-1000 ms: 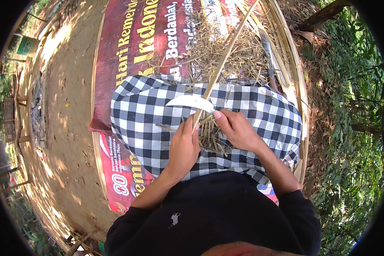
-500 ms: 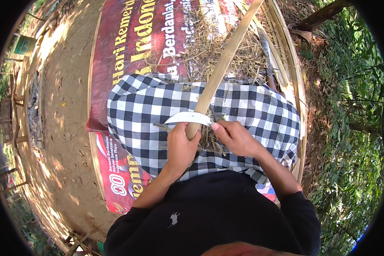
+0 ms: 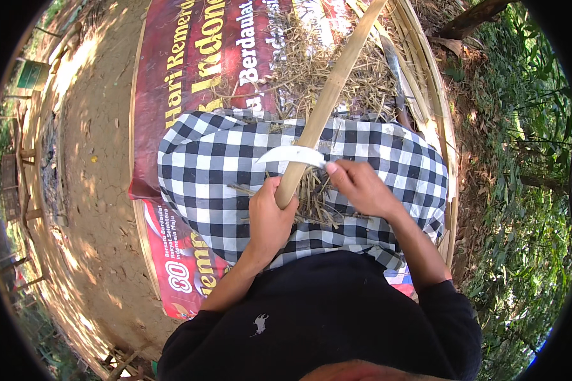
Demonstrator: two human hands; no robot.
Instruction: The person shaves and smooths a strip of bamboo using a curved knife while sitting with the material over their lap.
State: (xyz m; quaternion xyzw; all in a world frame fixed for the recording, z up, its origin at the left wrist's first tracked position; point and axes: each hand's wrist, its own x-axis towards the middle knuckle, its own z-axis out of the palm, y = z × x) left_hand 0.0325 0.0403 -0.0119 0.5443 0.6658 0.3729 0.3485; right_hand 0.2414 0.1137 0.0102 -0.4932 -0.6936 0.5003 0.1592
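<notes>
My left hand [image 3: 271, 214] is closed round the near end of a long, pale bamboo strip [image 3: 329, 101], which slants away to the upper right. In my right hand [image 3: 362, 188] is a small curved knife [image 3: 290, 154] with a white, sickle-like blade; its handle is hidden in my fist. The blade lies across the strip a little beyond my left hand, its tip pointing left. A black-and-white checked cloth [image 3: 216, 165] covers my lap beneath both hands. Thin shavings [image 3: 313, 198] are heaped on the cloth between my hands.
A red printed banner [image 3: 165, 76] covers the platform ahead, scattered with more shavings [image 3: 305, 86]. Near its right edge lies a long dark-bladed tool [image 3: 394, 76] beside split bamboo lengths [image 3: 419, 82]. Bare earth [image 3: 98, 190] stretches to the left; green plants [image 3: 527, 190] grow on the right.
My right hand and the knife have moved a little away from me along the strip and slightly right. My left hand stays closed on the strip's near end.
</notes>
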